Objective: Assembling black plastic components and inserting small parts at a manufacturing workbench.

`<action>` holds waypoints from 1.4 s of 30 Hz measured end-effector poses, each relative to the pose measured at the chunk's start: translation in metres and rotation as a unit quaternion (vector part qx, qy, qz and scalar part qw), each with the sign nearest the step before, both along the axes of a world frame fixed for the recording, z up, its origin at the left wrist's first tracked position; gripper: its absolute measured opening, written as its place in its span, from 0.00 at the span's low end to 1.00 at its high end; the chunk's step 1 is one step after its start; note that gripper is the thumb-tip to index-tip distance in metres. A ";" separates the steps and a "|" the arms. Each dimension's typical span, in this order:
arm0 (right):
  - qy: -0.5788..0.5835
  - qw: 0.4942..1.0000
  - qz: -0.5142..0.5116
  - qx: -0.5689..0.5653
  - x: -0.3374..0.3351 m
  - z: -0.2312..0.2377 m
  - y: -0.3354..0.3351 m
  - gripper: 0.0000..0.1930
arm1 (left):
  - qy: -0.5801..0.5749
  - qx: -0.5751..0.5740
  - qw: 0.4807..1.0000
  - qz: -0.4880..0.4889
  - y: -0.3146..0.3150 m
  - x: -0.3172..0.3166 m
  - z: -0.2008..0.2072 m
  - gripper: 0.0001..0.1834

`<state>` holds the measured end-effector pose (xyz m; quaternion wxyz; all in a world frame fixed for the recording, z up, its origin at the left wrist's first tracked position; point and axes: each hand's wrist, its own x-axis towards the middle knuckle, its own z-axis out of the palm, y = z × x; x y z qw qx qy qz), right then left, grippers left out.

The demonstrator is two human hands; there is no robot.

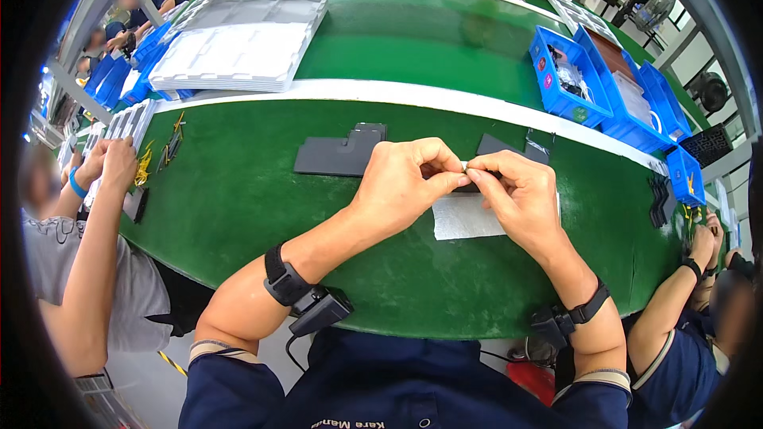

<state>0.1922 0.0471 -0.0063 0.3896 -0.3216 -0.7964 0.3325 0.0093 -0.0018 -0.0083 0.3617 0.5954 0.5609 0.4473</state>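
Observation:
My left hand (401,187) and my right hand (517,191) meet over the green table (381,270), thumbs and forefingers pinched together. Between the fingertips shows a tiny white piece (465,165), too small to tell its kind. Below my hands lies a silvery-grey flat sheet (465,221), partly covered by my right hand. A dark part behind the fingers is mostly hidden. Left of my left hand rests a flat, black, stepped plate (334,157). Beyond my right hand lie another black flat piece (494,144) and a shiny black piece (540,143).
A stack of white trays (238,44) stands at the back left. Blue bins (571,79) with cables and parts line the back right. Black curved parts (660,200) lie at the right, yellow-and-black thin pieces (168,143) at the left. Co-workers sit on both sides and opposite.

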 end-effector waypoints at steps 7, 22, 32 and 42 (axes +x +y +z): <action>-0.033 0.999 0.033 -0.007 0.008 0.006 0.002 0.04 | -0.009 0.008 0.998 -0.063 0.004 -0.007 0.001 0.07; -0.043 0.995 -0.030 -0.090 0.003 0.010 -0.008 0.04 | 0.269 0.282 0.921 -0.020 0.000 0.002 -0.010 0.07; -0.021 0.996 -0.052 -0.070 0.001 0.008 -0.009 0.04 | 0.314 0.286 0.905 -0.039 -0.003 0.003 -0.002 0.12; -0.030 0.994 -0.059 -0.085 0.002 0.007 -0.005 0.04 | 0.146 0.025 0.989 0.006 -0.005 0.006 0.005 0.11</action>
